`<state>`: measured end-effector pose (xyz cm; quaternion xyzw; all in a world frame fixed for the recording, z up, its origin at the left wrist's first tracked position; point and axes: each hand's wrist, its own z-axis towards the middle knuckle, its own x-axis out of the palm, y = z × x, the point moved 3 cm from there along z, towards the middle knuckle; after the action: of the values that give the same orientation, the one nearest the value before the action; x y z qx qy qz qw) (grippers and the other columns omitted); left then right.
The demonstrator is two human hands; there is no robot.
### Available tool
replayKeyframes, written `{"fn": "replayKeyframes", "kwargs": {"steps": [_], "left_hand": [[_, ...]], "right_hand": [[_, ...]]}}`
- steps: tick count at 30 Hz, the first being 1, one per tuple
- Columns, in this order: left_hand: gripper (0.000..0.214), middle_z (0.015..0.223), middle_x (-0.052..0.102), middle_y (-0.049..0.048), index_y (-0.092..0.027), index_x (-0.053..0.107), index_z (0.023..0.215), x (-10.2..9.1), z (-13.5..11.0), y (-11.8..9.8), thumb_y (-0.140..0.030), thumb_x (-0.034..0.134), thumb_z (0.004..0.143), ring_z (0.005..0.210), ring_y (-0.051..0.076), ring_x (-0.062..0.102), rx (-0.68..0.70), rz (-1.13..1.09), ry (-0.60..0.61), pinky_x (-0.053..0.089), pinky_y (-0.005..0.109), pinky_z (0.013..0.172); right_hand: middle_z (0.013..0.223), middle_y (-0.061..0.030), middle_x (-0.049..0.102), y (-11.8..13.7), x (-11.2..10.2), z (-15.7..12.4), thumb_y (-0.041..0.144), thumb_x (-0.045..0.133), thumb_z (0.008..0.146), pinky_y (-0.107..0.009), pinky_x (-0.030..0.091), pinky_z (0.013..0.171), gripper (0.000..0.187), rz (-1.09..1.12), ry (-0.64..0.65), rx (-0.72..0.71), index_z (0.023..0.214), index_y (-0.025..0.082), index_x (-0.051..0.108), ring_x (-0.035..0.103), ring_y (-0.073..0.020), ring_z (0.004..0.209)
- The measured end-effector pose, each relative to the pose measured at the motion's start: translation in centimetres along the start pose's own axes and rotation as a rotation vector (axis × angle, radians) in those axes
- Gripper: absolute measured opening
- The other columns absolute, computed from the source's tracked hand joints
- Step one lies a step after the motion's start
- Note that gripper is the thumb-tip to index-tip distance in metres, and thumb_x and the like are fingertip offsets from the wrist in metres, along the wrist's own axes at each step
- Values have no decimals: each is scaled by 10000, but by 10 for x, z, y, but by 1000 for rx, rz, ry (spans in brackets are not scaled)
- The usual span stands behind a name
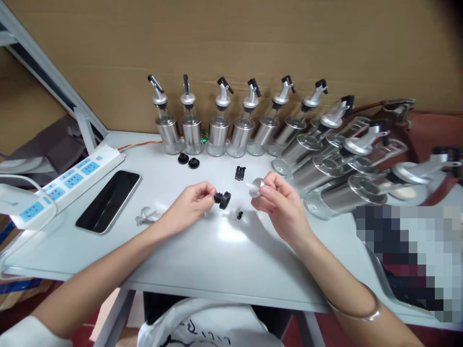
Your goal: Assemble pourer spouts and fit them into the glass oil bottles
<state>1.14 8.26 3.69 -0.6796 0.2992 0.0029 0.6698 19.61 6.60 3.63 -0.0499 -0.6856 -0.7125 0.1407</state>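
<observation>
Over the middle of the table, my left hand pinches a black ribbed stopper by its narrow end. My right hand grips a small silver dome-shaped cap between thumb and fingers, a short gap to the right of the stopper. A tiny black plug lies on the table between the hands. Just left of my left wrist rests a silver pourer part. Two black rubber stoppers and a small group of black clips sit farther back.
Several glass-and-steel bottles with pourer tops line the back and curve down the right side. At left lie a phone and a white power strip with a cable. A brown bag stands behind the right-hand bottles.
</observation>
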Motion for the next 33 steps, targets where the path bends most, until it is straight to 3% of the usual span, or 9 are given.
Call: {"fn": "replayKeyframes", "kwargs": {"steps": [5, 9, 15, 21, 29, 33], "left_hand": [[152, 608, 477, -26, -166, 485, 724, 10, -4, 15, -303, 420, 736, 510, 85, 391, -111, -341, 53, 331, 209, 514], [141, 593, 502, -28, -165, 507, 695, 11, -6, 18, -303, 477, 704, 513, 87, 408, -138, -430, 78, 340, 216, 526], [138, 588, 513, -41, -179, 505, 681, 7, -11, 17, -310, 525, 721, 526, 93, 424, -120, -441, 101, 340, 232, 546], [144, 580, 498, -45, -182, 486, 708, 9, -13, 19, -308, 519, 771, 531, 96, 442, -77, -481, 146, 354, 242, 565], [261, 625, 519, -29, -188, 457, 741, 15, -17, 18, -372, 640, 767, 569, 106, 492, -64, -560, 186, 421, 245, 597], [266, 708, 540, -29, -187, 466, 827, 18, -20, 23, -322, 689, 777, 600, 94, 525, -31, -647, 212, 434, 225, 609]], "right_hand": [[635, 53, 415, 3, 11, -9, 186, 558, 823, -235, 300, 533, 221, -493, 172, -218, 721, 227, 367, 380, -99, 555], [617, 58, 433, -1, 18, -12, 125, 483, 811, -220, 312, 495, 181, -783, 280, -293, 744, 229, 352, 382, -87, 497], [697, 38, 517, -5, 16, -13, 126, 469, 842, -214, 363, 502, 158, -882, 318, -345, 934, 224, 384, 445, -98, 519], [752, -6, 531, -5, 16, -15, 74, 444, 795, -254, 410, 598, 177, -909, 353, -488, 857, 227, 380, 490, -139, 647], [622, 48, 431, -6, 18, -13, 101, 400, 759, -226, 312, 484, 168, -1016, 372, -400, 829, 233, 323, 383, -110, 489], [589, 65, 404, -6, 19, -15, 108, 402, 739, -222, 278, 471, 177, -1029, 387, -405, 827, 234, 314, 346, -103, 459]]}}
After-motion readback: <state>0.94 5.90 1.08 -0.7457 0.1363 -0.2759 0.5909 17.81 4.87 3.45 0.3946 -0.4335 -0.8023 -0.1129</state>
